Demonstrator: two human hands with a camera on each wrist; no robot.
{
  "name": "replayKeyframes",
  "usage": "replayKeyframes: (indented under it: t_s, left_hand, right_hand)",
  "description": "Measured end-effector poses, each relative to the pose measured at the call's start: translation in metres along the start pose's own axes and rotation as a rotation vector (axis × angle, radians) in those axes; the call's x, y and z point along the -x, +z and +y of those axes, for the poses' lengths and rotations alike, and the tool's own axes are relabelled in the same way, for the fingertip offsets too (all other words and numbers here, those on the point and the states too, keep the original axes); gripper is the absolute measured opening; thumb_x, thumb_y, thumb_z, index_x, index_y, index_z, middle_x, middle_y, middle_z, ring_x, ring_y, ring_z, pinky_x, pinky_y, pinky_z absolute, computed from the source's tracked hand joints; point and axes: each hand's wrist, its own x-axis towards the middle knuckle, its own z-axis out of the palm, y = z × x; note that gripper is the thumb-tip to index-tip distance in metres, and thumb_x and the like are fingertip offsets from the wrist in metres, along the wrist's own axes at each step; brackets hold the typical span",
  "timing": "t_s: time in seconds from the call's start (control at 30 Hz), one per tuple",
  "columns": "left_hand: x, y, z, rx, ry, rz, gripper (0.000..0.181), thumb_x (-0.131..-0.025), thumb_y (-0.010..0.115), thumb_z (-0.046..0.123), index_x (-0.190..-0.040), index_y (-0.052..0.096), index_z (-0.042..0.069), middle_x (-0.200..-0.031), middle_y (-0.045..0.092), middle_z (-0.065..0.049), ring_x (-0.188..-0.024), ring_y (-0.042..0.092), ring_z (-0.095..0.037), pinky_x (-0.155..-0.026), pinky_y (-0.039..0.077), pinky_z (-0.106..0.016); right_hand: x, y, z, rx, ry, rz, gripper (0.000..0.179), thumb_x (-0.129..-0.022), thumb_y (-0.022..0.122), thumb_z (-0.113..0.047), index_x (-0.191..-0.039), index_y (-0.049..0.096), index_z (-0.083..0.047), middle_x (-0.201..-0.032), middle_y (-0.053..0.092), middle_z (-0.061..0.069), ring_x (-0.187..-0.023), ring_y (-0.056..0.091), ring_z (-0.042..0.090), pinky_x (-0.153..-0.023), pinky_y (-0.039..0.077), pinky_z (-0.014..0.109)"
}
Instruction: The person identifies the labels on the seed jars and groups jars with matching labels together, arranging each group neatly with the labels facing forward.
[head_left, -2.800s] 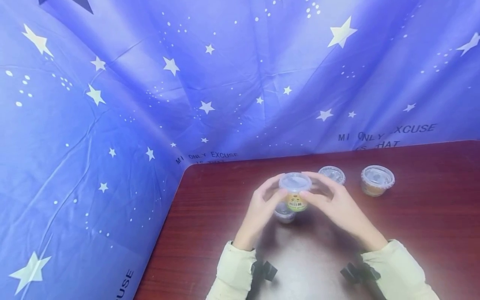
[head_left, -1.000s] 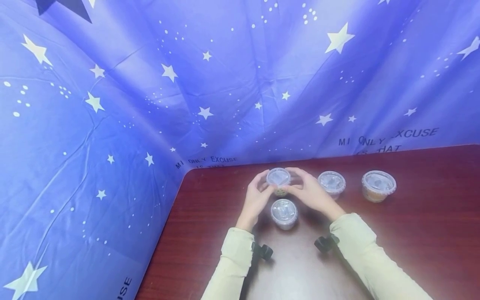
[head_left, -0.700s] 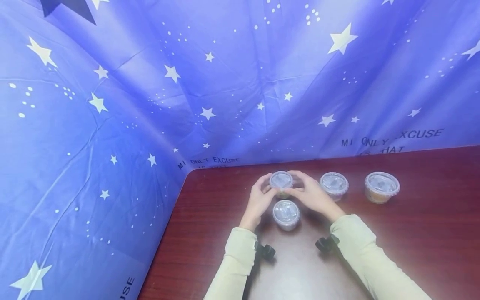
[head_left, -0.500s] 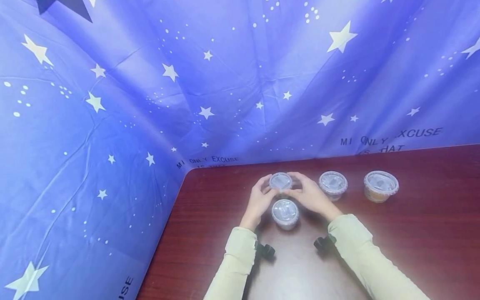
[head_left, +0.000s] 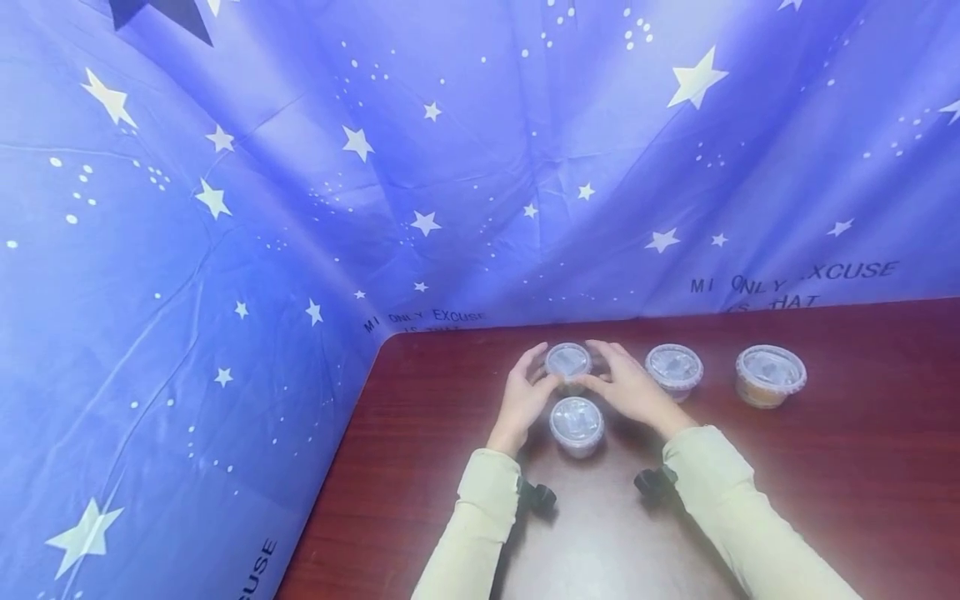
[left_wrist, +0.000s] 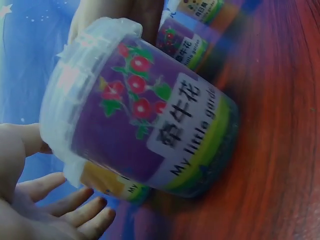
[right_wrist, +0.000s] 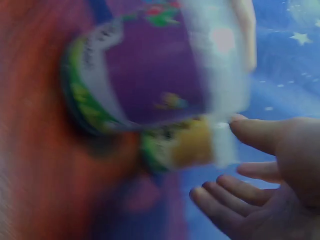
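Note:
A small clear-lidded plastic cup with a yellow label (head_left: 567, 361) stands on the table between both hands. My left hand (head_left: 521, 396) is at its left side, and in the left wrist view the left fingers (left_wrist: 75, 205) spread out loosely beside its lid. On the other side is my right hand (head_left: 630, 387); the right wrist view has its fingers (right_wrist: 230, 200) extended near the lid, uncurled. Directly in front stands a similar cup (head_left: 576, 423) with a purple label, red flowers and the print "My little garden" (left_wrist: 195, 142). It partly hides the yellow cup in both wrist views.
To the right stand two more lidded cups, a purple-labelled one (head_left: 673, 367) near the right hand and a yellow-labelled one (head_left: 771, 377) farther out. A blue star-printed cloth (head_left: 450, 167) hangs along the back and left edges of the dark red wooden table (head_left: 847, 483).
Both hands moved the yellow-labelled cup from above the near purple cup to the table behind it. Since then the fingers have loosened slightly from its sides; the other cups stayed put.

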Motion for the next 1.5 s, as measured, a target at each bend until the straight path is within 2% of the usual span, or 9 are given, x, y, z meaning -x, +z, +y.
replayKeyframes:
  t_s: [0.13, 0.23, 0.5, 0.67, 0.8, 0.97, 1.2, 1.3, 1.5]
  left_hand:
    - [0.003, 0.000, 0.013, -0.002, 0.071, 0.081, 0.054, -0.085, 0.064, 0.000, -0.137, 0.055, 0.005, -0.136, 0.058, -0.022, -0.129, 0.055, -0.034, -0.112, 0.043, -0.046]
    - [0.007, -0.001, 0.022, 0.010, 0.117, 0.109, 0.047, -0.086, 0.064, 0.001, -0.133, 0.059, 0.004, -0.131, 0.061, -0.021, -0.127, 0.056, -0.036, -0.110, 0.043, -0.048]
    - [0.020, 0.002, 0.043, 0.012, 0.191, 0.078, 0.042, -0.089, 0.066, 0.004, -0.130, 0.061, 0.004, -0.129, 0.064, -0.015, -0.126, 0.058, -0.032, -0.111, 0.044, -0.045]
    - [0.030, 0.007, 0.053, -0.009, 0.218, 0.056, 0.041, -0.089, 0.067, 0.007, -0.130, 0.061, 0.006, -0.129, 0.064, -0.013, -0.125, 0.057, -0.036, -0.110, 0.044, -0.049]
    - [0.036, 0.013, 0.058, -0.005, 0.213, 0.027, 0.040, -0.089, 0.067, 0.006, -0.129, 0.062, 0.007, -0.129, 0.064, -0.016, -0.124, 0.057, -0.038, -0.108, 0.045, -0.050]
    - [0.042, 0.022, 0.059, 0.014, 0.204, -0.001, 0.039, -0.089, 0.068, 0.004, -0.127, 0.063, 0.007, -0.129, 0.063, -0.021, -0.121, 0.059, -0.039, -0.107, 0.046, -0.052]
    - [0.046, 0.039, 0.060, -0.038, 0.181, -0.084, 0.044, -0.088, 0.071, 0.007, -0.131, 0.061, 0.006, -0.129, 0.064, -0.015, -0.121, 0.061, -0.030, -0.107, 0.048, -0.042]
    - [0.047, 0.048, 0.060, -0.073, 0.170, -0.114, 0.047, -0.089, 0.072, 0.010, -0.134, 0.059, 0.007, -0.131, 0.063, -0.013, -0.122, 0.060, -0.026, -0.107, 0.048, -0.040]
    - [0.048, 0.067, 0.057, -0.065, 0.145, -0.138, 0.047, -0.089, 0.071, 0.011, -0.135, 0.058, 0.010, -0.132, 0.062, -0.012, -0.122, 0.060, -0.023, -0.107, 0.047, -0.043]
  right_hand:
    - [0.007, -0.018, -0.014, 0.076, -0.065, 0.044, 0.067, -0.096, 0.064, -0.018, -0.149, 0.032, 0.007, -0.145, 0.039, 0.031, -0.130, 0.044, 0.049, -0.109, 0.036, 0.064]
    - [0.012, -0.028, -0.024, 0.068, -0.106, 0.080, 0.064, -0.095, 0.064, -0.015, -0.148, 0.034, 0.006, -0.143, 0.041, 0.029, -0.130, 0.044, 0.046, -0.109, 0.036, 0.063]
    - [0.025, -0.037, -0.030, 0.040, -0.166, 0.137, 0.058, -0.094, 0.067, -0.016, -0.144, 0.042, 0.003, -0.138, 0.049, 0.024, -0.129, 0.047, 0.042, -0.109, 0.038, 0.060]
    - [0.034, -0.042, -0.025, 0.022, -0.201, 0.154, 0.055, -0.095, 0.067, -0.019, -0.141, 0.046, 0.002, -0.136, 0.051, 0.023, -0.126, 0.050, 0.041, -0.105, 0.042, 0.060]
    - [0.044, -0.051, -0.022, 0.031, -0.203, 0.179, 0.054, -0.095, 0.067, -0.021, -0.140, 0.047, 0.000, -0.136, 0.052, 0.022, -0.122, 0.053, 0.042, -0.099, 0.047, 0.060]
    - [0.055, -0.062, -0.016, 0.048, -0.183, 0.201, 0.056, -0.095, 0.068, -0.023, -0.141, 0.047, -0.001, -0.137, 0.052, 0.021, -0.123, 0.053, 0.042, -0.101, 0.044, 0.061]
    - [0.067, -0.072, -0.004, 0.072, -0.162, 0.217, 0.058, -0.093, 0.070, -0.022, -0.142, 0.047, -0.001, -0.136, 0.052, 0.022, -0.117, 0.057, 0.043, -0.093, 0.050, 0.062]
    - [0.071, -0.077, 0.001, 0.097, -0.145, 0.226, 0.060, -0.092, 0.071, -0.024, -0.142, 0.047, -0.003, -0.137, 0.050, 0.021, -0.120, 0.054, 0.042, -0.096, 0.047, 0.065]
    - [0.078, -0.083, 0.014, 0.118, -0.166, 0.253, 0.060, -0.089, 0.074, -0.017, -0.140, 0.047, 0.001, -0.136, 0.048, 0.024, -0.125, 0.046, 0.045, -0.099, 0.038, 0.070]
